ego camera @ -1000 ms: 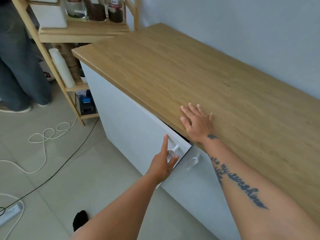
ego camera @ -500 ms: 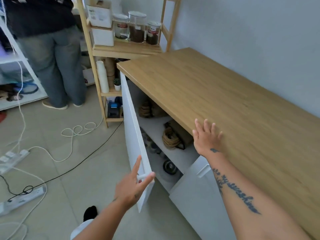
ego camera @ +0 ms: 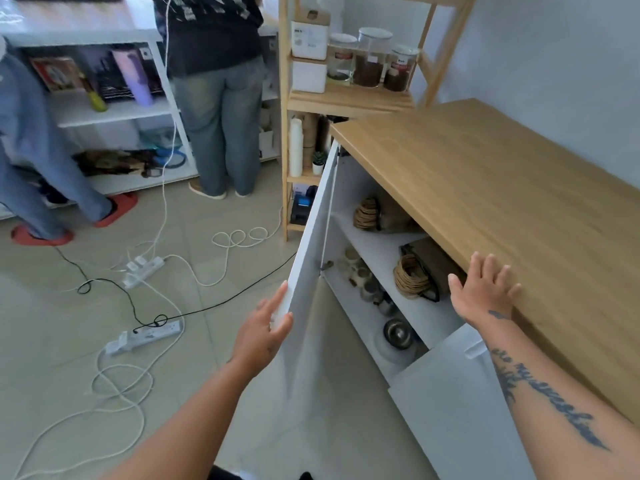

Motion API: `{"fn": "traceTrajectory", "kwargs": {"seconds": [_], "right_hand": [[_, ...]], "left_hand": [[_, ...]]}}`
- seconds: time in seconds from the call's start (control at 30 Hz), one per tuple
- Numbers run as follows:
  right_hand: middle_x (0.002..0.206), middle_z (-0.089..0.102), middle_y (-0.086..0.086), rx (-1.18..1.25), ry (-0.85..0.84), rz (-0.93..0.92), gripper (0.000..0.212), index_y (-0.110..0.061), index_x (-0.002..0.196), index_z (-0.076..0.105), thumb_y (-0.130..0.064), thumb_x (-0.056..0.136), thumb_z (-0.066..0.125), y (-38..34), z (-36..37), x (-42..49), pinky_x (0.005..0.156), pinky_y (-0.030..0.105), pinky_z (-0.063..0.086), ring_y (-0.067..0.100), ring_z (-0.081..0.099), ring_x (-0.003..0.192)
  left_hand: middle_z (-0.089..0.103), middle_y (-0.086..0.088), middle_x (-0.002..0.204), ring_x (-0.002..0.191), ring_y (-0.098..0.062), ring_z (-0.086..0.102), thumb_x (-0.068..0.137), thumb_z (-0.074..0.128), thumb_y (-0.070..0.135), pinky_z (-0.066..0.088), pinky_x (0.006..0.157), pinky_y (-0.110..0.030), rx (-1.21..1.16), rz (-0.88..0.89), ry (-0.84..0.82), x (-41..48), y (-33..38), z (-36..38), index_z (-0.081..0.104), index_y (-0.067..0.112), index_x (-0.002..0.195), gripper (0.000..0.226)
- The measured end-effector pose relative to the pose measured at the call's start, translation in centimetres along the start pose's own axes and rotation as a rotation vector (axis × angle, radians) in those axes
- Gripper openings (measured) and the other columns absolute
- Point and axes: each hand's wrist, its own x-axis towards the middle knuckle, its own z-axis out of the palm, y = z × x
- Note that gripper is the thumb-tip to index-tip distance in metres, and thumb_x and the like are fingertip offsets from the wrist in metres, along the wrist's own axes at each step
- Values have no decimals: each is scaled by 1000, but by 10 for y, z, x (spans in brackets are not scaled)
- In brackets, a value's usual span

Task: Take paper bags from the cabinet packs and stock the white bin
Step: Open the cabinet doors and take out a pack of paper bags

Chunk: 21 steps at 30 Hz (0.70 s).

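Note:
The white cabinet door [ego camera: 313,237] stands swung wide open. My left hand [ego camera: 263,330] grips its free edge near the handle. My right hand [ego camera: 483,289] lies flat, fingers spread, on the front edge of the wooden countertop [ego camera: 502,188]. Inside the cabinet, two packs of brown paper bags with twine handles lie on the upper shelf: one pack [ego camera: 420,271] near my right hand, another pack [ego camera: 377,214] further back. A white bin [ego camera: 309,76] sits on the wooden rack beyond the counter.
Metal bowls [ego camera: 396,334] and small jars [ego camera: 363,282] fill the lower cabinet shelf. The right cabinet door [ego camera: 460,410] is shut. Power strips [ego camera: 145,336] and cables trail over the floor at left. Two people [ego camera: 218,98] stand by a white shelf unit [ego camera: 114,112]. Glass jars [ego camera: 372,58] stand on the rack.
My left hand has pulled the left cabinet door from nearly shut to wide open, exposing the shelves and bag packs. My right hand stayed on the countertop edge.

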Motion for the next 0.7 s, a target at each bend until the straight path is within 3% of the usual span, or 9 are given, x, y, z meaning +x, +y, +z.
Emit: {"fn": "traceTrajectory", "kwargs": {"seconds": [0.13,0.27,0.37,0.5,0.7], "right_hand": [[159,-7,11,-14,-35,28,70,-12,149,-5,-48,96,24,-11,0,-3,115,56,1,39,-8,144],[158,-8,13,-15,-43,69,75,-9,148,-6,-50,95,27,-22,-1,-4,114,57,0,41,-7,143],[158,-9,14,-25,-56,98,78,-8,148,-8,-51,94,28,-30,-2,-5,114,57,-1,41,-8,143],[158,-9,14,-26,-64,107,79,-8,147,-9,-53,94,28,-36,-1,-7,113,58,-1,42,-9,143],[158,-11,14,-21,-78,102,80,-8,147,-10,-54,93,27,-36,-2,-8,113,58,-2,42,-10,142]], "left_hand": [[53,0,136,112,-24,56,91,41,39,40,89,-31,137,9,88,6,-11,-24,31,38,143,53],[55,-4,133,115,-27,54,98,34,24,36,91,-36,505,31,207,15,-10,-39,30,28,146,48],[36,-1,149,138,-23,33,96,34,11,28,105,-45,705,-10,224,23,-8,-46,24,18,147,52],[7,-2,159,146,-28,4,95,37,22,15,112,-56,887,-134,152,30,-8,-51,3,8,149,65],[-2,-17,158,145,-36,0,91,48,34,11,113,-56,927,-244,148,48,-7,-62,-3,1,147,83]]}}
